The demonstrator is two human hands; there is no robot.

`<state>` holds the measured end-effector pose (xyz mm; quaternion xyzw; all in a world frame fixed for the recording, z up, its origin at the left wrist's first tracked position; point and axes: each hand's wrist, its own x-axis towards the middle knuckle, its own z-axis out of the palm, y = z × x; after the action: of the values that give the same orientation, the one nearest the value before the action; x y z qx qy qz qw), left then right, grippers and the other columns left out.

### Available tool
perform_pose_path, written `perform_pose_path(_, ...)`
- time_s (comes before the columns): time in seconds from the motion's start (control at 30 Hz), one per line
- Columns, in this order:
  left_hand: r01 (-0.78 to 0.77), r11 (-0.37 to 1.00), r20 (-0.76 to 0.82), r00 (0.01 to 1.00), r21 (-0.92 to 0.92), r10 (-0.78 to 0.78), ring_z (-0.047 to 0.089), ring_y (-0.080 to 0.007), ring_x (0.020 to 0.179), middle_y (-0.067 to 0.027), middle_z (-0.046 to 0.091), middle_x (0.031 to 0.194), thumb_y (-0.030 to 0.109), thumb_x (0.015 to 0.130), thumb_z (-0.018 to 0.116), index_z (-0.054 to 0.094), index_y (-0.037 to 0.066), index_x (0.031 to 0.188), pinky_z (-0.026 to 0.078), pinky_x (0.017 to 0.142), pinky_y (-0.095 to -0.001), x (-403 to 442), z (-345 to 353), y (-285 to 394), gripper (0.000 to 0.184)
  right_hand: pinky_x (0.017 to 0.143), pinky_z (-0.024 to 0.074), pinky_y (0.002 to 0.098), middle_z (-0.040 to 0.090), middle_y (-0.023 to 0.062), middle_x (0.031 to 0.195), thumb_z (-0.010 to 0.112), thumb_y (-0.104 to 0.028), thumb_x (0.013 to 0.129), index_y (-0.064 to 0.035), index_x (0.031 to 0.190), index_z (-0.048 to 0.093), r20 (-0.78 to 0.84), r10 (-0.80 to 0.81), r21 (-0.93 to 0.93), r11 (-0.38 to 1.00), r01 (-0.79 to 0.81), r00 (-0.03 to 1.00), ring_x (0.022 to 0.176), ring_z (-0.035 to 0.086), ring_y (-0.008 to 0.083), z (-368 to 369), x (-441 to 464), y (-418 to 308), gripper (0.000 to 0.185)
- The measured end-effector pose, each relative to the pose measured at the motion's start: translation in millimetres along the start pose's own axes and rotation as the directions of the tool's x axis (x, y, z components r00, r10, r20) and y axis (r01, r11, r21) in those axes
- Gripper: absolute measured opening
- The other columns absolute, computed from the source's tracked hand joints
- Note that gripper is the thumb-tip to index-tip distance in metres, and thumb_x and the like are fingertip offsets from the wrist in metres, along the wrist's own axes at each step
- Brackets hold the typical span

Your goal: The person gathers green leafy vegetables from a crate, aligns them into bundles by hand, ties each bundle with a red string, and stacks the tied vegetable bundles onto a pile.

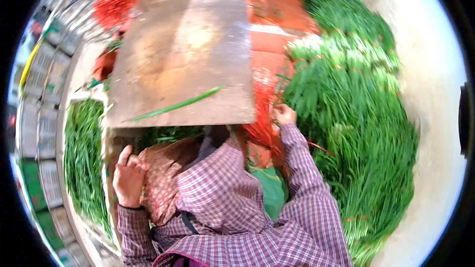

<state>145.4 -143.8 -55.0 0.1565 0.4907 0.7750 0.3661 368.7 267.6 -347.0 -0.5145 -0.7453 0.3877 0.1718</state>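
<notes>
My left hand (127, 180) is raised beside the patterned cloth (161, 180) on my lap, fingers loosely bent and apart, holding nothing that I can see. To the right of the board, my right hand (285, 114) pinches at the edge of a bunch of thin red strings (263, 111); the fingertips are small and a little blurred. One long green leaf (175, 105) lies slantwise near the front edge of the wooden board (148, 54). Bundled green leaves, like chives (356, 133), are heaped right of my right hand, their pale ends tied with reddish bands.
A white-rimmed container of loose green leaves (85, 163) stands at my left. Orange-red sacking (269, 44) lies beyond the strings, and a red heap (115, 2) sits at the far left. Slatted crates (49, 183) line the left side; a pale wall (430, 69) curves along the right.
</notes>
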Motion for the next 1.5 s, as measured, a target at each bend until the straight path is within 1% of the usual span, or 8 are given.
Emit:
perform_pose_path(0.17,-0.068,0.997,-0.012,0.998,-0.039,0.068,0.058,-0.0260,0.098,-0.0115,0.062,0.100,0.042,0.090,0.055,0.040,0.002,0.137,0.044,0.091,-0.0433,-12,-8,13,0.063,0.061,0.0522,0.0280,0.065,0.0061,0.076,0.065,-0.002,0.085,-0.0086,0.135,0.044,0.034,0.127,0.639,0.759,-0.120,0.991,0.067,0.060,0.0113,-32,-18,-70,0.054)
perform_pose_path(0.27,-0.055,0.998,0.051,0.997,-0.034,0.057,0.061,-0.0271,0.098,-0.0131,0.063,0.102,0.042,0.088,0.058,0.042,0.001,0.135,0.046,0.090,-0.0410,-19,-13,23,0.065,0.057,0.0510,0.0266,0.066,0.0067,0.081,0.067,-0.005,0.085,-0.0103,0.129,0.052,0.121,-0.091,-0.028,0.995,0.095,0.988,0.062,0.059,0.0117,-4,15,9,0.047)
perform_pose_path(0.3,-0.039,0.998,0.047,0.998,-0.044,0.041,0.061,-0.0268,0.097,-0.0134,0.063,0.102,0.042,0.087,0.060,0.043,0.001,0.135,0.047,0.090,-0.0407,-21,-18,22,0.065,0.055,0.0504,0.0247,0.065,0.0051,0.079,0.066,-0.005,0.086,-0.0058,0.128,0.053,0.192,0.106,0.275,0.949,-0.158,0.976,0.063,0.059,0.0106,-30,-13,-50,0.044)
perform_pose_path(0.4,-0.004,0.992,0.024,1.000,-0.129,0.007,0.062,-0.0250,0.095,-0.0132,0.064,0.103,0.038,0.087,0.063,0.046,0.000,0.132,0.048,0.089,-0.0391,-29,-22,27,0.061,0.054,0.0503,0.0230,0.066,0.0048,0.085,0.059,-0.001,0.090,-0.0042,0.131,0.050,-0.023,-0.094,0.595,0.799,0.089,0.995,0.064,0.059,0.0089,-75,-13,-82,0.043)
perform_pose_path(0.53,-0.071,0.987,0.003,0.997,-0.147,0.073,0.062,-0.0241,0.094,-0.0130,0.064,0.101,0.035,0.090,0.060,0.048,0.001,0.131,0.048,0.088,-0.0372,-39,-46,45,0.054,0.052,0.0493,0.0225,0.066,0.0061,0.090,0.059,-0.004,0.091,-0.0020,0.122,0.058,0.008,-0.059,0.300,0.952,0.054,0.998,0.062,0.059,0.0101,-79,0,-82,0.031)
perform_pose_path(0.77,-0.261,0.965,-0.138,0.955,0.021,0.262,0.064,-0.0216,0.091,-0.0129,0.066,0.099,0.021,0.095,0.055,0.054,0.002,0.126,0.050,0.086,-0.0352,-77,-109,99,0.036,0.049,0.0378,0.0175,0.061,-0.0006,0.089,0.057,-0.015,0.094,-0.0035,0.118,0.059,-0.229,-0.363,0.465,0.775,0.429,0.903,0.060,0.047,0.0039,-154,-51,-250,0.027)
perform_pose_path(0.97,-0.223,0.705,-0.271,0.813,0.673,0.516,0.064,-0.0138,0.087,-0.0075,0.069,0.091,0.016,0.091,0.061,0.063,0.000,0.110,0.050,0.083,-0.0289,-95,-161,198,0.024,0.048,0.0363,0.0187,0.057,-0.0004,0.079,0.057,-0.015,0.093,-0.0016,0.123,0.053,0.106,-0.514,0.548,0.745,0.382,0.851,0.059,0.050,0.0057,-107,-51,-392,0.033)
perform_pose_path(1.5,0.392,0.043,-0.373,0.831,0.919,0.413,0.038,-0.0374,0.130,-0.0242,0.037,0.141,0.060,0.066,0.074,0.031,0.001,0.142,0.034,0.108,-0.0478,137,-421,258,0.105,0.042,0.0362,0.0168,0.061,0.0003,0.091,0.057,-0.017,0.094,-0.0069,0.110,0.061,0.287,-0.430,0.186,0.901,0.391,0.856,0.055,0.052,0.0038,43,6,-419,0.019)
